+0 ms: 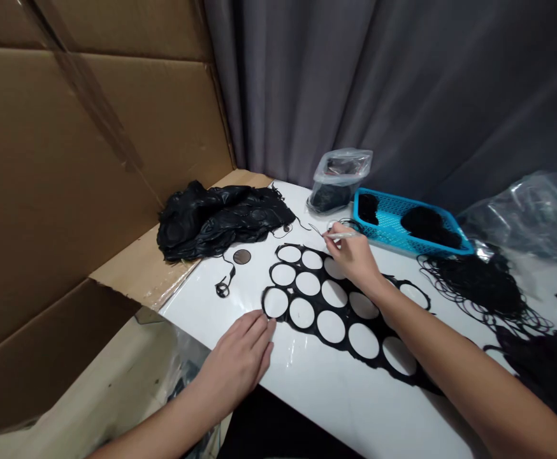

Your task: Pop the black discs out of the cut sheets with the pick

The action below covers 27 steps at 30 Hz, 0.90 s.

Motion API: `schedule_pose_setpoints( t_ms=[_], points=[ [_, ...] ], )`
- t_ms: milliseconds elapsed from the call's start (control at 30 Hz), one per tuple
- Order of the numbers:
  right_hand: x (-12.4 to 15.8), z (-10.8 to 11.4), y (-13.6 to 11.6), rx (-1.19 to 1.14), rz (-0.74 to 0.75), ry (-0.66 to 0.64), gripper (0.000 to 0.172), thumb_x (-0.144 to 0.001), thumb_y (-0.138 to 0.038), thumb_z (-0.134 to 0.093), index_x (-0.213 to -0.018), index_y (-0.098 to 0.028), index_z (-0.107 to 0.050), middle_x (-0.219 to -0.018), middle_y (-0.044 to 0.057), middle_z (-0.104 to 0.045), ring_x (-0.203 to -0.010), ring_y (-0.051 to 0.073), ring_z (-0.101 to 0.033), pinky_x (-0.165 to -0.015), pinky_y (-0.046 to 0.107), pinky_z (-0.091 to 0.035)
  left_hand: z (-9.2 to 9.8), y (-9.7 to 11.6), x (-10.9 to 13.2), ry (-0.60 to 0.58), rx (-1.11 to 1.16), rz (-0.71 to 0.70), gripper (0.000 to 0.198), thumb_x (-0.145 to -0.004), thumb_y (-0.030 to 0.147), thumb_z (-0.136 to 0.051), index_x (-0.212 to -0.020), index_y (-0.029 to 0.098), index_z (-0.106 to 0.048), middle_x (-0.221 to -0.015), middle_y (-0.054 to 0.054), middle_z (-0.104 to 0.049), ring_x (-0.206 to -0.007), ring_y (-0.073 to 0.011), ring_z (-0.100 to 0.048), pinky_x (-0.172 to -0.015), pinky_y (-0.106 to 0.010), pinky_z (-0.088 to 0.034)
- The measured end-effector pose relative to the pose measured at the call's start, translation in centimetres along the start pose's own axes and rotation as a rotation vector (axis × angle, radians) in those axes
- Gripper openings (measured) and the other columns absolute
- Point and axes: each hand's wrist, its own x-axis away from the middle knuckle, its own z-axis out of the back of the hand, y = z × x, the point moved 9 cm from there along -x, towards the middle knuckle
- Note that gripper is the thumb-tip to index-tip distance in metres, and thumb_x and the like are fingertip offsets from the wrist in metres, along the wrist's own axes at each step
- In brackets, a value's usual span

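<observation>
A black rubber-like sheet (309, 324) with rows of large round holes lies flat on the white table. My left hand (245, 347) rests at the sheet's near left corner, fingers lying down and fingertips touching its edge. Over the far edge of the sheet, my right hand (355, 255) is closed around slim pale tweezers (343, 235). Their fine tips point left, just above the tabletop. To the left lie a small dark disc (242, 257) and a curled black scrap (222, 289). A few thin black rings (352, 224) sit behind my right hand.
A heap of black sheets (221, 220) is at the back left, beside a tall cardboard wall (92, 115). A clear plastic bag (338, 182) and blue basket (388, 223) hold black pieces. Piled black rings (484, 284) lie right. The table's near edge passes below my left hand.
</observation>
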Motion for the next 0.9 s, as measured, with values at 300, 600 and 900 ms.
schedule_pose_setpoints(
  t_ms=[300,600,900],
  points=[
    [11.1,-3.6,-3.6,-0.386,-0.156,-0.485,0.022,-0.092,-0.027,-0.055,-0.072,-0.020,-0.050,-0.081,0.001,-0.063,-0.080,0.018,-0.057,-0.071,0.030,-0.040,-0.6,2.1,-1.8,-0.061,0.116,-0.037,0.030,-0.098,0.024,-0.047,-0.124,0.011,-0.057,-0.118,-0.014,-0.060,-0.117,-0.0310,-0.054,-0.099,-0.046,-0.050],
    [12.2,-4.2,-4.1,-0.441,-0.145,-0.462,0.019,-0.091,-0.020,-0.058,-0.073,-0.019,-0.053,-0.085,0.001,-0.062,-0.087,0.018,-0.057,-0.076,0.030,-0.041,-1.8,3.0,-1.9,-0.113,0.099,-0.050,0.032,-0.097,0.025,-0.049,-0.125,0.010,-0.056,-0.118,-0.014,-0.061,-0.117,-0.0319,-0.054,-0.100,-0.047,-0.049],
    [12.9,-3.6,-5.8,-0.299,0.130,-0.400,0.018,-0.096,-0.015,-0.050,-0.079,-0.020,-0.046,-0.082,0.004,-0.056,-0.081,0.019,-0.049,-0.072,0.032,-0.040,-1.8,3.0,-1.8,-0.091,0.127,-0.054,0.031,-0.098,0.023,-0.047,-0.125,0.010,-0.057,-0.117,-0.014,-0.062,-0.119,-0.0306,-0.053,-0.102,-0.046,-0.049]
  ],
)
